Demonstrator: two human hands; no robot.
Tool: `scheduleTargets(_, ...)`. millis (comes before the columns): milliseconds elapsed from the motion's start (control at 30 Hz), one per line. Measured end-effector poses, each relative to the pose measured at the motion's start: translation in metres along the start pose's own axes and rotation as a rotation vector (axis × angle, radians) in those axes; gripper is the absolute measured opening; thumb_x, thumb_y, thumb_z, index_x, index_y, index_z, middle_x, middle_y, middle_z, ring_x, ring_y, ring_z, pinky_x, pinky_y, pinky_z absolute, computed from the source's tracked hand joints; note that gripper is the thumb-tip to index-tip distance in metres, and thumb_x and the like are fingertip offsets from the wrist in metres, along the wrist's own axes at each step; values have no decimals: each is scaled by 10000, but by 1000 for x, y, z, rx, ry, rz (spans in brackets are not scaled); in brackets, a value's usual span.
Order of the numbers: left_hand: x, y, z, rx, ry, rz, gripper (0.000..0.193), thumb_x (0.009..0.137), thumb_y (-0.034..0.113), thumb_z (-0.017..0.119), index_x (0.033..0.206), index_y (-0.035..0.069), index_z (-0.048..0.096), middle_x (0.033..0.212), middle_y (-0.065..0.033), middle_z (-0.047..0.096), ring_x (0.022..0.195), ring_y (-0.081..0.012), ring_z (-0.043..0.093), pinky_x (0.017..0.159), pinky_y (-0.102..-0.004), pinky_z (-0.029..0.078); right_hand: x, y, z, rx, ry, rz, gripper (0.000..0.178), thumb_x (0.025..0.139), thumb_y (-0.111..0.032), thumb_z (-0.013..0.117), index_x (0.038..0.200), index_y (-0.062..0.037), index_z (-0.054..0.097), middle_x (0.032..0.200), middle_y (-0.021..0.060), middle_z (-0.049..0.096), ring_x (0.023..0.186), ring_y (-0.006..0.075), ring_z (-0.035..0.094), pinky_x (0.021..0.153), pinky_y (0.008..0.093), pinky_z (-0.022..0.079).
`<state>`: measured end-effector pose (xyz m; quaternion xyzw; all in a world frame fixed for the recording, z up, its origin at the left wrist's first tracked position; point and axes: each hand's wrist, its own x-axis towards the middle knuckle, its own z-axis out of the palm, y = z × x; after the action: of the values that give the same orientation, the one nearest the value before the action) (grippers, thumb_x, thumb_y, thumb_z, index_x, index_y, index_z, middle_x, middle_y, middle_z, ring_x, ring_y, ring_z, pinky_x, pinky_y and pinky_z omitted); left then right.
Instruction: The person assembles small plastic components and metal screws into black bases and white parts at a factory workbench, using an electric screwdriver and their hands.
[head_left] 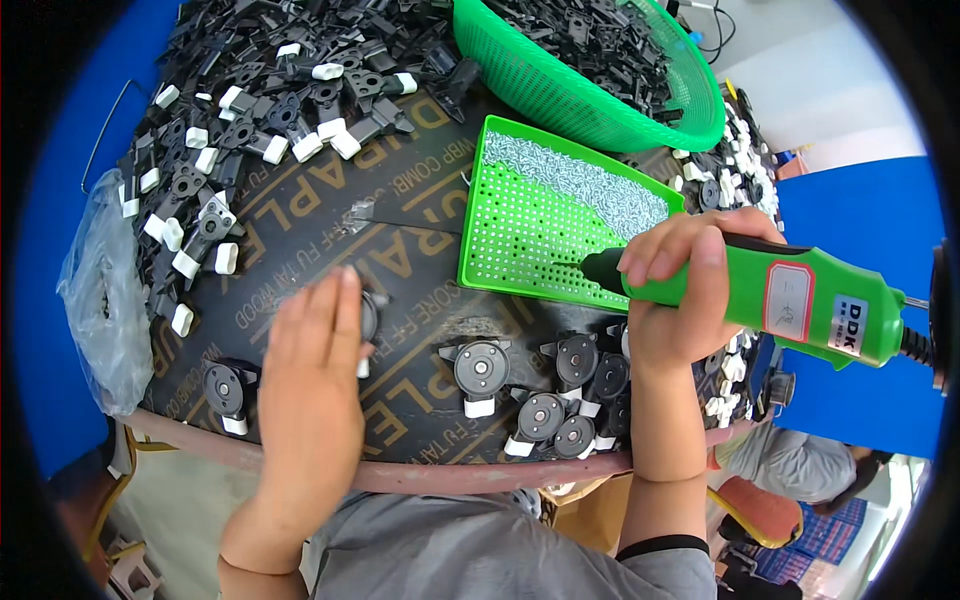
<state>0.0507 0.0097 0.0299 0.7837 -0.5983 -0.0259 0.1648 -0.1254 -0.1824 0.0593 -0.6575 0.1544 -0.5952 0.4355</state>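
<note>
My right hand (680,285) is wrapped round a green electric screwdriver (745,290) with a black nose. Its thin bit points left, over the perforated part of a green screw tray (475,235). Many small silver screws (580,180) lie heaped along the tray's far side. My left hand (315,350) lies flat, fingers stretched out, over a black round part (371,318) that it mostly covers. Left of that hand sits another black round part (226,388) with a white tab. A similar disc-shaped part (481,368) lies between my hands, beside several more near the table's front edge.
A big pile of black pieces with white tips (290,110) covers the far left. Behind the tray stands a green basket (560,85) of black pieces. A clear plastic bag (108,300) hangs at the left edge. Another person (800,465) is at the lower right.
</note>
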Motion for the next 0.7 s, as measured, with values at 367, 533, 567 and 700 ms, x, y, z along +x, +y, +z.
scheduleTargets(367,-28,31,9,-320,-47,130,608,783,64,719,1348,-40,521,1308,-172,538,1158,-393,520,992,-474,437,1,2,1,14,-29,-1,213,945,-4,495,1118,-3,369,598,90,519,459,168,502,469,310,478)
scheduleTargets(533,-19,23,6,-525,-48,41,534,762,87,777,1257,-8,604,1227,-151,612,1097,-361,582,952,-434,474,2,-1,2,17,2,46,216,948,-56,527,1106,-20,384,586,76,496,455,171,479,453,312,457)
scheduleTargets(567,-17,22,6,-605,-55,18,510,761,96,790,1232,-3,620,1208,-148,628,1084,-352,596,943,-422,481,2,-1,1,23,-6,54,216,948,-56,527,1106,-20,384,586,76,496,455,171,479,453,312,457)
scheduleTargets(700,-19,20,10,-719,-62,-29,453,820,153,755,1212,-6,594,1181,-161,606,1086,-365,574,943,-444,470,1,1,-2,48,-105,25,221,956,-135,506,1170,-86,477,639,56,467,498,168,457,472,304,426)
